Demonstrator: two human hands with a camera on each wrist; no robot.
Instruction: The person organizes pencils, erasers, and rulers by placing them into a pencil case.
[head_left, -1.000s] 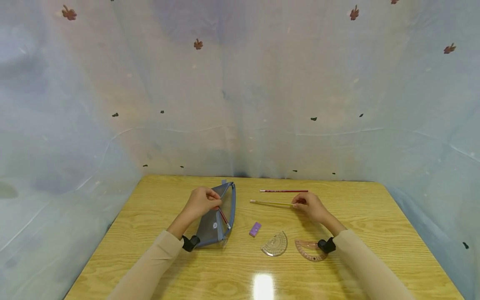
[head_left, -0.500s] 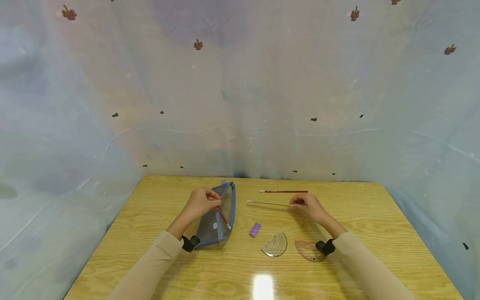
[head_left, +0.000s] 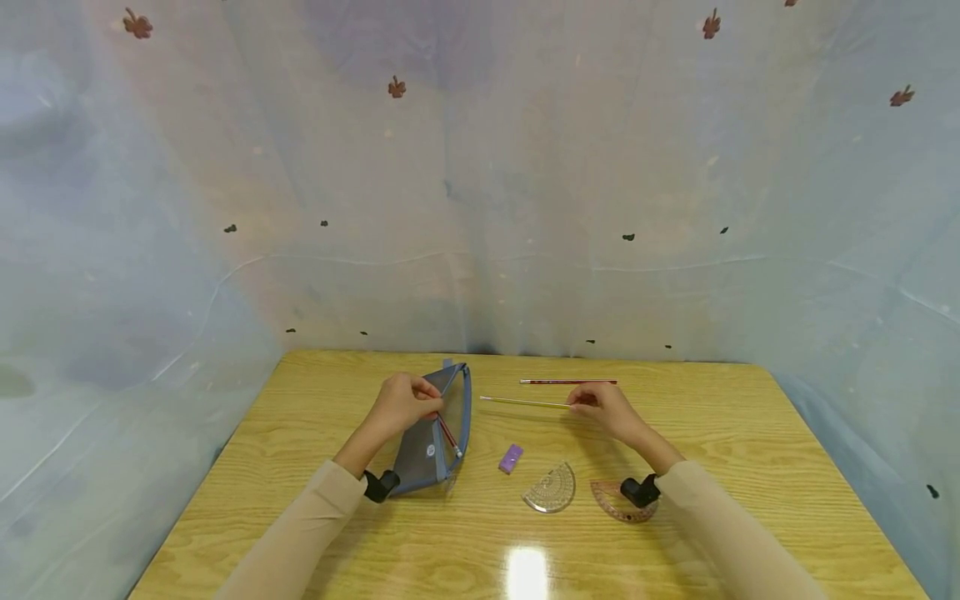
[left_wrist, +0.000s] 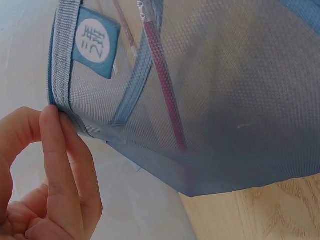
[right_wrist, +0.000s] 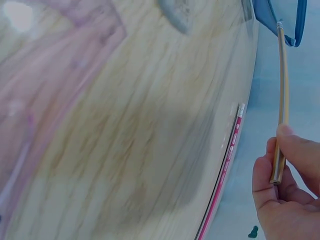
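My left hand [head_left: 405, 402] pinches the rim of a blue-grey mesh pencil case [head_left: 414, 460], holding its zipped mouth apart. In the left wrist view, a red pencil [left_wrist: 167, 90] shows through the mesh, and part of another slim pencil lies behind it. Between thumb and fingers, my right hand [head_left: 609, 412] grips a yellow pencil [head_left: 525, 403] near one end. Its pale-tipped far end points left, close to the case's mouth. Just behind the yellow pencil, a second red pencil [head_left: 555, 382] lies on the table.
A purple eraser [head_left: 511, 459] lies right of the case. Nearer the front are a clear protractor [head_left: 552, 492] and a pink protractor [head_left: 617, 513], the latter partly under my right wrist. A patterned curtain [head_left: 480, 208] hangs behind the wooden table [head_left: 712, 417].
My right hand has moved left with the yellow pencil, bringing its tip nearer the pencil case. My left hand and the case have stayed put.
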